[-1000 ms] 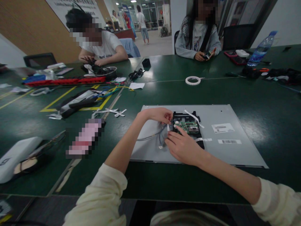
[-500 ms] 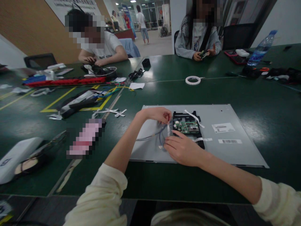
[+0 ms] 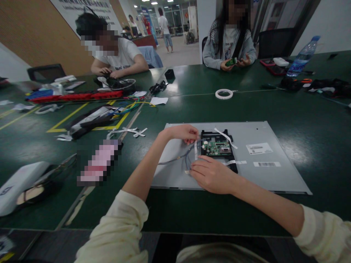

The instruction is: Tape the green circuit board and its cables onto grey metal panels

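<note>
A flat grey metal panel (image 3: 263, 171) lies on the table, with a green circuit board (image 3: 216, 148) in a black plastic frame (image 3: 235, 167) on it. My left hand (image 3: 185, 133) is closed at the frame's left side, pinching the upper end of a strip of white tape (image 3: 195, 150). At the strip's lower end, my right hand (image 3: 212, 174) has its fingers drawn together, the tips on the tape and panel. Grey cables (image 3: 175, 159) run from the board under the tape, and a small white connector (image 3: 187, 171) lies beside my right fingertips. Other tape strips (image 3: 226, 138) stick to the frame.
A roll of white tape (image 3: 224, 94) lies beyond the panel. To the left are a phone (image 3: 100, 160), a white power bank (image 3: 20, 186) and loose tape pieces (image 3: 134, 131). A water bottle (image 3: 304, 56) stands far right. Two people sit across the table.
My right index finger has come down towards the other fingers at the tape's lower end. My left hand keeps nearly the same place. The person across has turned the green object in their hands.
</note>
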Tool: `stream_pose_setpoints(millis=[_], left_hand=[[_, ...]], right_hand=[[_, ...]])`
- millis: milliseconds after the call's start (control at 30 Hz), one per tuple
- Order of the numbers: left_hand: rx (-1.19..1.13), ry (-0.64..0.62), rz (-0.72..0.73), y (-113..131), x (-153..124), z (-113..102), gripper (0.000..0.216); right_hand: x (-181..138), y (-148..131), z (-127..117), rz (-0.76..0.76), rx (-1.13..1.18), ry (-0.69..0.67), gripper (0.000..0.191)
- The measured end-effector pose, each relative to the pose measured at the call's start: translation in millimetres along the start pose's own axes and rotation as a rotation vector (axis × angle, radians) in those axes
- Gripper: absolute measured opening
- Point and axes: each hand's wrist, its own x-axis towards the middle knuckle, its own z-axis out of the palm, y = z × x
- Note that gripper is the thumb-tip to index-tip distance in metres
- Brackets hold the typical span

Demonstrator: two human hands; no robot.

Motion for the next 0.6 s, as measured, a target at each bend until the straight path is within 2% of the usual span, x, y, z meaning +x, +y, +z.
stream_pose_setpoints(millis=[367, 500, 600], left_hand=[[-0.062, 0.074, -0.031, -6, 5, 2, 0.020], [-0.028, 0.140, -0.057, -5, 8, 5, 0.028], [0.020, 0.238, -0.069, -6, 11, 10, 0.034]], right_hand=[[0, 0, 1, -0.029, -0.002, 0.007, 0.022], [-1, 0, -1, -0.065, 0.000, 0.020, 0.020], [-2, 0, -1, -0.116, 0.012, 0.027, 0.019]])
